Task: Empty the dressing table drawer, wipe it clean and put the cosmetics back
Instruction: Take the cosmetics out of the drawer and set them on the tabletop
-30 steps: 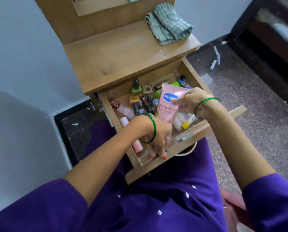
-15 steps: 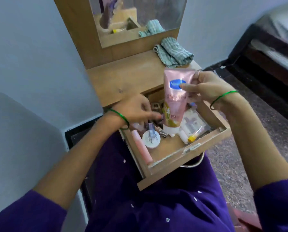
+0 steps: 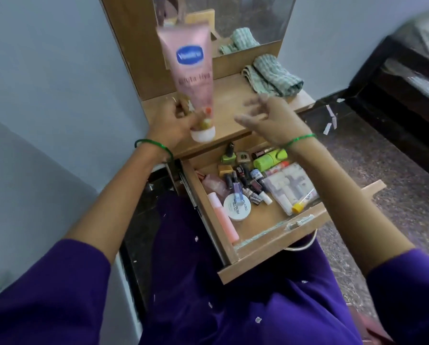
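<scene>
My left hand [image 3: 173,123] grips the lower end of a pink lotion tube [image 3: 191,68], which stands cap down over the wooden dressing table top [image 3: 236,105]. Beside it, my right hand [image 3: 270,118] hovers empty with fingers spread. Below, the open drawer [image 3: 265,242] holds several cosmetics: nail polish bottles [image 3: 236,180], a round white jar [image 3: 237,207], a slim pink tube [image 3: 223,220], a green bottle [image 3: 269,159] and a clear pouch of small items [image 3: 292,186].
A folded green checked cloth [image 3: 273,75] lies at the back right of the table top, under the mirror [image 3: 223,18]. A pale wall is on the left. Dark furniture [image 3: 407,78] stands at the right on a speckled floor [image 3: 382,220].
The pink tube passed from my right hand to my left hand and rose out of the drawer to above the table top. My right hand let go and opened.
</scene>
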A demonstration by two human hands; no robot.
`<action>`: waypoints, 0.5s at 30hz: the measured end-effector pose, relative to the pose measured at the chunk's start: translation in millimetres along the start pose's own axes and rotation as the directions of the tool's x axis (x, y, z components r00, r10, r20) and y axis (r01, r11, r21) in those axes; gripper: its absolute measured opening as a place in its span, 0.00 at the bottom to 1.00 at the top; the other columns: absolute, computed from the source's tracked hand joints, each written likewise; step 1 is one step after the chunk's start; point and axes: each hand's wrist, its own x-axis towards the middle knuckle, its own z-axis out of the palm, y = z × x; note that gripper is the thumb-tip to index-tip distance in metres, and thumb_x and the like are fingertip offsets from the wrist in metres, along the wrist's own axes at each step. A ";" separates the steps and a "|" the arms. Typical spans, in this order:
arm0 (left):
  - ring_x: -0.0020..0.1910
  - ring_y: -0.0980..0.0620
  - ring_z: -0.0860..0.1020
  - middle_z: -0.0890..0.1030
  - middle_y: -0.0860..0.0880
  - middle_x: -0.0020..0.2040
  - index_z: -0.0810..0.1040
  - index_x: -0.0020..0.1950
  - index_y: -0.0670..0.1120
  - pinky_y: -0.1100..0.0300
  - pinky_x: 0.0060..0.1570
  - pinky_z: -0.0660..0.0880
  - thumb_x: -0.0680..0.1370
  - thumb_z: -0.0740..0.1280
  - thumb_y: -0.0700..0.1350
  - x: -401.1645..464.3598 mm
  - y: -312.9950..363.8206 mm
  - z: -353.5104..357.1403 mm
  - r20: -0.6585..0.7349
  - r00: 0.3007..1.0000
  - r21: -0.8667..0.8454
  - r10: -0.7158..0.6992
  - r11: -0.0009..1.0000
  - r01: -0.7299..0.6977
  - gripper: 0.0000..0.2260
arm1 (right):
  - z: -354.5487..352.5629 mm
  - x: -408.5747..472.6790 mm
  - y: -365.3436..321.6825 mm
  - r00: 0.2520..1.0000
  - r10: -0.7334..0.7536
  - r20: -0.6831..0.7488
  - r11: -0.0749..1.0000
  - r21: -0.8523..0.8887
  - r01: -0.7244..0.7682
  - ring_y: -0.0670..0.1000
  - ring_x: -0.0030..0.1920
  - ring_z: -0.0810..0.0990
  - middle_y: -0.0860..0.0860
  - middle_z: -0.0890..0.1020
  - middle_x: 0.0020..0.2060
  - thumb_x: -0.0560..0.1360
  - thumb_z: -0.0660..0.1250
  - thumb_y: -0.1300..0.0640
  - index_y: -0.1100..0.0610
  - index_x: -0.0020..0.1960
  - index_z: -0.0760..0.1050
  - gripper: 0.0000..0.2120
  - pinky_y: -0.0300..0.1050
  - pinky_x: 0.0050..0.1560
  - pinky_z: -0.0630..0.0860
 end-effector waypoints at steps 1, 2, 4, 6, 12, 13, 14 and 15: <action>0.47 0.53 0.80 0.80 0.52 0.45 0.75 0.48 0.48 0.54 0.51 0.79 0.71 0.74 0.49 7.2 -0.3 -5.5 -0.052 0.999 -0.035 0.006 0.999 -0.007 0.11 | 7.1 -8.1 11.3 0.998 0.028 0.056 0.997 -0.078 -0.024 0.53 0.47 0.81 0.53 0.81 0.46 0.72 0.70 0.48 0.56 0.56 0.74 0.17 0.49 0.50 0.79; 0.48 0.52 0.80 0.80 0.50 0.46 0.74 0.49 0.46 0.53 0.51 0.79 0.71 0.74 0.49 14.2 0.6 -10.9 -0.092 0.996 -0.054 0.011 0.998 -0.016 0.13 | 15.4 -18.4 19.2 0.987 0.056 0.152 0.984 -0.174 -0.029 0.52 0.45 0.81 0.53 0.81 0.44 0.72 0.70 0.47 0.55 0.52 0.76 0.14 0.46 0.48 0.79; 0.48 0.51 0.79 0.79 0.46 0.49 0.74 0.53 0.43 0.52 0.53 0.79 0.70 0.75 0.50 26.8 0.9 -18.4 -0.143 0.989 -0.042 0.032 0.998 -0.038 0.18 | 36.2 -38.9 32.9 0.932 0.125 0.339 0.941 -0.337 -0.004 0.51 0.42 0.80 0.52 0.82 0.41 0.71 0.67 0.44 0.53 0.46 0.78 0.12 0.43 0.43 0.77; 0.48 0.53 0.77 0.78 0.46 0.50 0.73 0.55 0.44 0.55 0.53 0.77 0.70 0.74 0.51 35.5 -1.5 -21.4 -0.189 0.980 0.007 0.056 0.998 -0.056 0.19 | 56.4 -54.3 42.8 0.893 0.179 0.413 0.912 -0.409 0.006 0.48 0.41 0.77 0.51 0.82 0.42 0.72 0.67 0.45 0.53 0.48 0.81 0.13 0.40 0.43 0.74; 0.51 0.51 0.77 0.78 0.47 0.52 0.72 0.56 0.48 0.55 0.53 0.75 0.72 0.73 0.48 45.7 -18.4 -25.2 -0.280 0.952 0.148 0.123 0.985 -0.084 0.17 | 92.2 -62.9 63.6 0.884 0.256 0.391 0.863 -0.504 -0.027 0.50 0.45 0.79 0.52 0.82 0.48 0.74 0.67 0.46 0.57 0.53 0.80 0.15 0.39 0.46 0.74; 0.50 0.50 0.77 0.79 0.45 0.51 0.72 0.56 0.48 0.54 0.52 0.75 0.72 0.73 0.49 47.4 -22.6 -27.2 -0.297 0.947 0.163 0.125 0.983 -0.079 0.16 | 95.6 -62.2 64.0 0.883 0.259 0.392 0.851 -0.525 -0.017 0.51 0.46 0.81 0.53 0.83 0.47 0.74 0.65 0.45 0.57 0.51 0.81 0.17 0.41 0.46 0.77; 0.48 0.50 0.77 0.79 0.44 0.50 0.72 0.54 0.47 0.53 0.50 0.75 0.72 0.73 0.49 48.4 -25.4 -29.3 -0.320 0.940 0.176 0.122 0.982 -0.068 0.16 | 97.2 -61.9 63.1 0.877 0.263 0.402 0.839 -0.544 -0.002 0.53 0.46 0.81 0.54 0.83 0.46 0.75 0.63 0.43 0.57 0.50 0.80 0.18 0.44 0.47 0.78; 0.45 0.50 0.76 0.78 0.45 0.47 0.73 0.52 0.46 0.53 0.48 0.75 0.72 0.73 0.50 49.4 -28.0 -31.0 -0.342 0.932 0.182 0.119 0.982 -0.059 0.15 | 97.9 -61.5 61.5 0.871 0.269 0.411 0.826 -0.563 0.011 0.55 0.45 0.81 0.55 0.82 0.45 0.75 0.61 0.43 0.58 0.49 0.79 0.19 0.47 0.47 0.79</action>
